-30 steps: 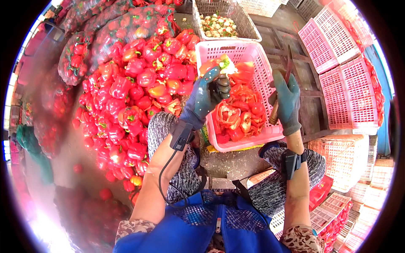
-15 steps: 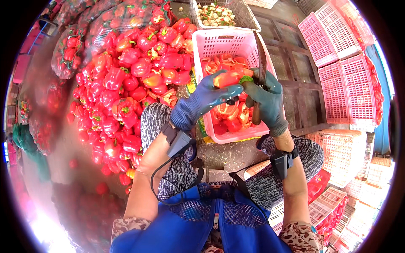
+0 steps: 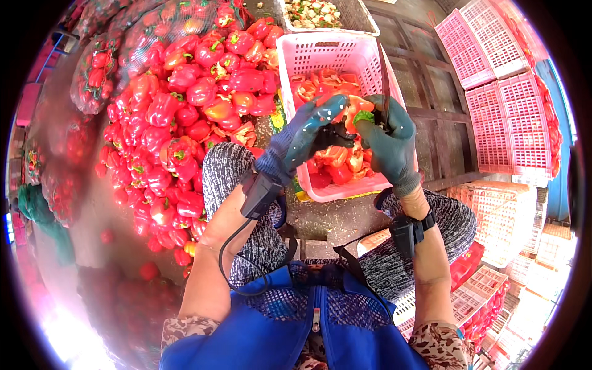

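Both my hands wear dark blue-green gloves and work above a pink plastic crate (image 3: 345, 196). In my left hand (image 3: 302, 132) is a red bell pepper (image 3: 351, 110), gripped with fingers wrapped round its far side. Its green stem end (image 3: 364, 116) faces the thumb of my right hand (image 3: 394, 145). That right hand is closed round a knife (image 3: 385, 77), whose dark blade points up and away along the crate's right wall; the handle is hidden in the glove. Cut red pepper pieces (image 3: 336, 169) lie in the crate below.
A large heap of whole red peppers (image 3: 163, 142) lies left of the crate, with mesh sacks of peppers (image 3: 98, 77) behind. Beyond the crate stands a bin (image 3: 361, 31) of pale cut scraps (image 3: 312, 13). Stacked pink crates (image 3: 505, 123) rise at the right, beside a slatted frame (image 3: 425, 114).
The pepper has turned from lying sideways to a steeper tilt between my hands. My left hand has swung its fingers up over it. The knife handle no longer shows below my right hand.
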Tool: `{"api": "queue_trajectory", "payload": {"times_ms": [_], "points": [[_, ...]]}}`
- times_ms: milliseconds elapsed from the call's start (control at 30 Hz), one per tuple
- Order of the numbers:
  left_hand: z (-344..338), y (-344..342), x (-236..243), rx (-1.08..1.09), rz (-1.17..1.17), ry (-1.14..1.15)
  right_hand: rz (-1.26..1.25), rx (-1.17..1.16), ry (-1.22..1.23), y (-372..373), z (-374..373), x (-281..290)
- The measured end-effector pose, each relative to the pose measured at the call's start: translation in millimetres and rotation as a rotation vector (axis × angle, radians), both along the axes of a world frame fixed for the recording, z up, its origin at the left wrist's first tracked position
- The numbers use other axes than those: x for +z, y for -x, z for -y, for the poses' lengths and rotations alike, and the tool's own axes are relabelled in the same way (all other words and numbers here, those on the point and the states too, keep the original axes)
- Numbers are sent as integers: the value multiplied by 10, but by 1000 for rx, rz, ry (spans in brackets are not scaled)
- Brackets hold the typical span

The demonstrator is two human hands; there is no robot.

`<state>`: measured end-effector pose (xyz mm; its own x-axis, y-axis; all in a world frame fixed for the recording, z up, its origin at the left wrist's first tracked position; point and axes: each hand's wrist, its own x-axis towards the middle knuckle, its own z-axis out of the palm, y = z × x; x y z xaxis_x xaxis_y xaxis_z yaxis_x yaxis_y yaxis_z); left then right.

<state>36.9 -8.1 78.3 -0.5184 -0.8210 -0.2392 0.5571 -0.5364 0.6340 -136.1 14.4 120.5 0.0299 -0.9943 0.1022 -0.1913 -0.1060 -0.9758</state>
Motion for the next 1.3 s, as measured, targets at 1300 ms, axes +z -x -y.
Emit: {"api": "queue_trajectory", "payload": {"times_ms": [1300], "points": [[-149,251,76,96,263,105,642,19,-410,18,-107,-214]]}}
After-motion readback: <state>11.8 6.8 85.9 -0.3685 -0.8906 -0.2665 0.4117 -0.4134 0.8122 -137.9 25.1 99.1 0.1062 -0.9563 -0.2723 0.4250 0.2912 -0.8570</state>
